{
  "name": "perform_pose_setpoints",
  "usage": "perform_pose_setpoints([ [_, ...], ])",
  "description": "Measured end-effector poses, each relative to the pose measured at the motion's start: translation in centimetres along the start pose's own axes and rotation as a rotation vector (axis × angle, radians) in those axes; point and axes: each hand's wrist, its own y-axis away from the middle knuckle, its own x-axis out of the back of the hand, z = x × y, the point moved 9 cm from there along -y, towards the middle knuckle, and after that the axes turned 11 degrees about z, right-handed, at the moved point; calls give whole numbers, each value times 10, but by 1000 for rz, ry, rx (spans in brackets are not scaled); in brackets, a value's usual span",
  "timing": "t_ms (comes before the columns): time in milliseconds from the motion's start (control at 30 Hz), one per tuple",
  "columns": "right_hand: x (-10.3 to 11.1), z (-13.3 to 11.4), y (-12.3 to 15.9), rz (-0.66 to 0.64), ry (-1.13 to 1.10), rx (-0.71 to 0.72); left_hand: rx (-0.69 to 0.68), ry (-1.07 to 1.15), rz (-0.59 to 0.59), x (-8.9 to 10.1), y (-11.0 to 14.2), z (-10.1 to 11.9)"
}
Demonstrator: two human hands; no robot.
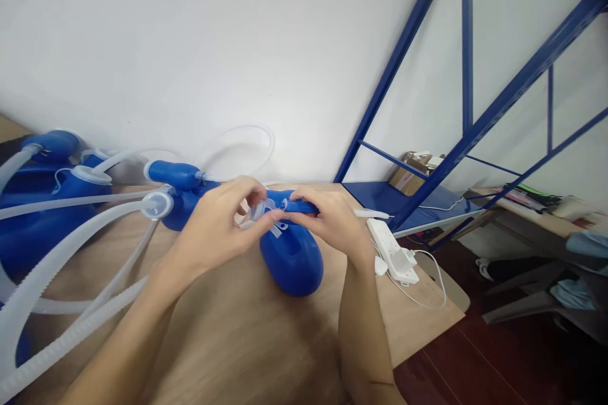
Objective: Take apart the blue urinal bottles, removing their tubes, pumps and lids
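Observation:
A rounded blue plastic bottle lies on the wooden table under my two hands, below the strap and fitting at its mouth end. My left hand pinches a translucent white plastic cap between thumb and fingers. From the right, my right hand is closed on a narrow blue plastic piece, close to the cap. Whether that piece belongs to the bottle I cannot tell. A small white tab hangs against the bottle just below the fingers.
Several blue bottles with white caps and translucent hoses crowd the left side. A white power strip with plug and cable lies at right on the wooden table. Beyond stand a blue metal rack and a cardboard box.

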Motion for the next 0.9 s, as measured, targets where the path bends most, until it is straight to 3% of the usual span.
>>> perform_pose_setpoints([
  [133, -6, -7, -1, 62, 39, 50, -336, -118, 93, -8, 10, 22],
  [233, -9, -8, -2, 109, 48, 60, -449, -26, 143, -14, 15, 22],
  [400, -12, -3, -5, 155, -9, 24, -341, 142, 304, -18, 16, 9],
  [567, -14, -5, -6, 134, -149, 7, -14, 363, 417, -8, 11, -24],
  [633, -13, -3, -6, 134, -204, -25, -18, 449, 334, -7, 6, -26],
  [767, -13, -4, -7, 118, -305, 9, -139, 562, 61, -13, 1, -13],
  [833, -14, -3, -8, 108, -330, 39, -141, 566, 26, -16, 1, -10],
  [900, -15, 1, -8, 110, -334, 27, -107, 584, 79, -16, 1, -12],
])
